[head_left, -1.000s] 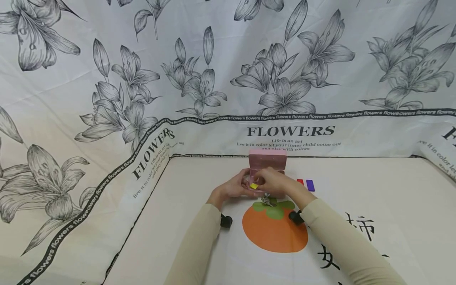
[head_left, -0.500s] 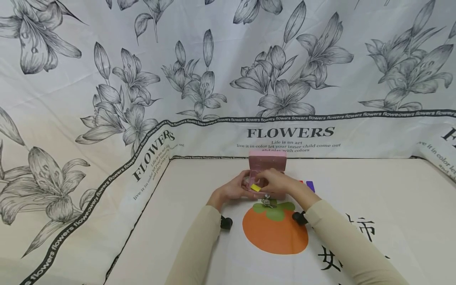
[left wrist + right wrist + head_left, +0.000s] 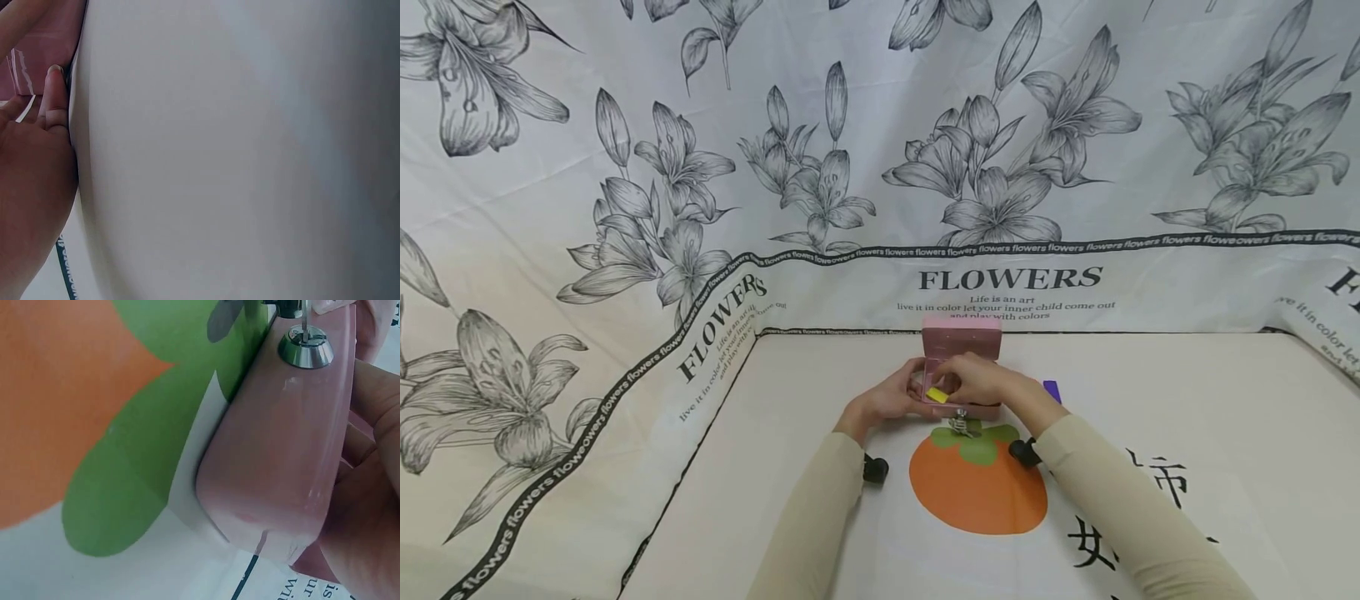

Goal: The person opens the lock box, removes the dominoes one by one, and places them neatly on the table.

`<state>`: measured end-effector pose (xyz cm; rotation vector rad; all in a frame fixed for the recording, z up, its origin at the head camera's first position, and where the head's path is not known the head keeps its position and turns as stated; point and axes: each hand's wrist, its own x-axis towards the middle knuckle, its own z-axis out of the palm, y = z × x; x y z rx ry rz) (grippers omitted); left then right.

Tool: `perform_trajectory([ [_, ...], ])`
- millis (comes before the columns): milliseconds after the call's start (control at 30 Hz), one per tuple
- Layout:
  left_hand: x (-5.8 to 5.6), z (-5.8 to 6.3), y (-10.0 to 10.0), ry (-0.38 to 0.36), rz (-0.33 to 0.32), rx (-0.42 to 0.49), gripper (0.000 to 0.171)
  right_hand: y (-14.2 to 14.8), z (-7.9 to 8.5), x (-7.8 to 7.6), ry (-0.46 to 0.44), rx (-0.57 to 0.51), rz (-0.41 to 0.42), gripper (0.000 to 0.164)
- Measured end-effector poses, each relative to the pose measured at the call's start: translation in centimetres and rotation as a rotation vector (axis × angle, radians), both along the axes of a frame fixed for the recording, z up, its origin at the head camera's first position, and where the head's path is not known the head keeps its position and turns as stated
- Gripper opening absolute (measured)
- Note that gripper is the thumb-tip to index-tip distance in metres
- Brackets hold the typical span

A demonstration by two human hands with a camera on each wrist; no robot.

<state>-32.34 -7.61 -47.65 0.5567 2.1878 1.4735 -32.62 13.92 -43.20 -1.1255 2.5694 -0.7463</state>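
Note:
A pink lockable cash box (image 3: 961,342) stands at the back of the table with its lid up. My left hand (image 3: 891,396) holds the box by its left side; the left wrist view shows that hand (image 3: 34,181) with its fingers against the pink wall. Over the open box, my right hand (image 3: 981,381) pinches a small yellow block (image 3: 937,395). Keys (image 3: 959,422) hang from the lock (image 3: 306,350) on the front of the box. In the right wrist view, the right hand's fingers (image 3: 375,394) reach over the rim, and their tips are hidden.
A purple block (image 3: 1052,391) lies right of the box, partly behind my right forearm. Under my arms is a white mat printed with an orange persimmon (image 3: 977,492) and black characters (image 3: 1093,542). A flowered cloth (image 3: 1015,283) hangs behind and left.
The yellow block, in my right hand, has tilted and shifted slightly toward me. My right forearm now hides the red block and part of the purple one. The left hand stays on the box.

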Motion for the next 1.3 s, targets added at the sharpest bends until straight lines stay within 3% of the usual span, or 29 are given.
perform_trajectory([
  [267, 0.11, -0.02, 0.01, 0.022, 0.005, -0.017, 0.095, -0.53, -0.21, -0.03, 0.034, 0.011, 0.016, 0.037],
  [600, 0.13, -0.01, 0.0, 0.025, 0.005, -0.03, 0.097, -0.74, -0.7, -0.24, 0.014, 0.035, -0.024, 0.027],
  [1300, 0.26, 0.18, -0.01, 0.016, 0.01, -0.022, 0.096, -1.06, -0.58, -0.04, 0.001, 0.004, -0.051, 0.025],
])
